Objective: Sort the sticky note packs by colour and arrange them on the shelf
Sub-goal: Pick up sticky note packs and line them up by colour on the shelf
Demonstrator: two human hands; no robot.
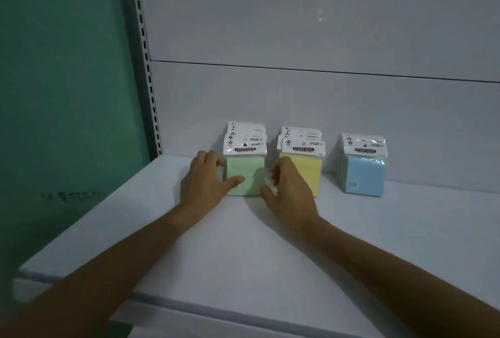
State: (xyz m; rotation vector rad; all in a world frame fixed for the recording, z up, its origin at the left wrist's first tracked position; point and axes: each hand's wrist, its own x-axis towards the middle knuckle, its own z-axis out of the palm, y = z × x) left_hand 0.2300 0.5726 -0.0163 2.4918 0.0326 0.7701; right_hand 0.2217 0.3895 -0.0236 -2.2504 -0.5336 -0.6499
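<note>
My left hand (pixel 203 183) gripped the front pale green square sticky note pack (pixel 246 175), wrapped in clear plastic, from its left side: the thumb lay across its front face, and the fingers curled round the left edge with their tips hidden behind it. My right hand (pixel 289 191) closed on the same pack's right edge, where a crumple of clear wrapper showed between the curled fingers. The back of that hand hid how the fingertips sat. The pack stood upright on the flat white shelf (pixel 243 256) near the grey back panel (pixel 297 99), at the front of a row of green packs. Only the white header cards (pixel 244 134) of the packs behind it showed, so I could not count them. Just to the right stood a row of yellow packs (pixel 311 172), its lower left corner covered by my right hand, and further right, apart, a row of blue packs (pixel 364 175). The small print on the cards was too blurred to read beyond "STICKY NOTE". A slotted metal upright (pixel 147 67) ran up the left, beside a teal wall (pixel 59 80) with a dim, unreadable smudge low on it. Both forearms were cut off by the bottom edge.
</note>
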